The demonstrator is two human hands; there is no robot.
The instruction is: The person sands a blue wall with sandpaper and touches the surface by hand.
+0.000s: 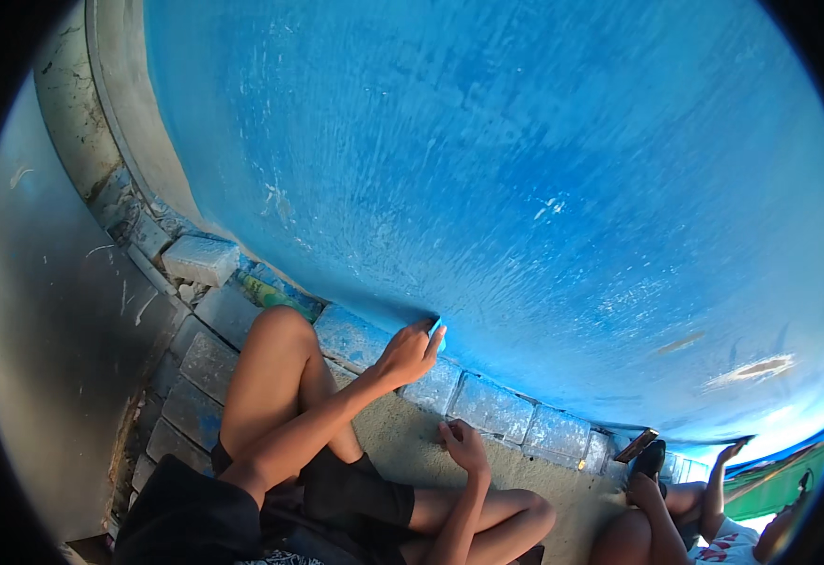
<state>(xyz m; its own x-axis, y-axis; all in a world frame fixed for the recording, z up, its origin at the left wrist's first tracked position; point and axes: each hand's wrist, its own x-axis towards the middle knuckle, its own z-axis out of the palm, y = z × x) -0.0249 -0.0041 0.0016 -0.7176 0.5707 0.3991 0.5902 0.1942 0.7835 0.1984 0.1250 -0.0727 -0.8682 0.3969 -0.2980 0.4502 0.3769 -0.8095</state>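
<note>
A tall blue-painted wall (487, 188) with streaky brush-like marks fills most of the head view. My left hand (410, 355) reaches to its foot, fingers wrapped round a small flat blue-edged tool (437, 331) held against the paint; the tool's exact kind is hidden by the fingers. Lower and to the right, my right hand (465, 445) hangs just above the sandy ground, its fingers curled in. Whether anything is inside those fingers does not show. Grey paving blocks (492, 408) spotted with blue paint run along the wall's base, nearest to both hands.
My bent legs (275, 377) lie between the arms. To the left stand a loose block (201, 260) and a dark, scuffed panel (54, 348). At the far right, another person (727, 537) sits by the wall with one hand raised to it, beside a dark flat object (637, 445).
</note>
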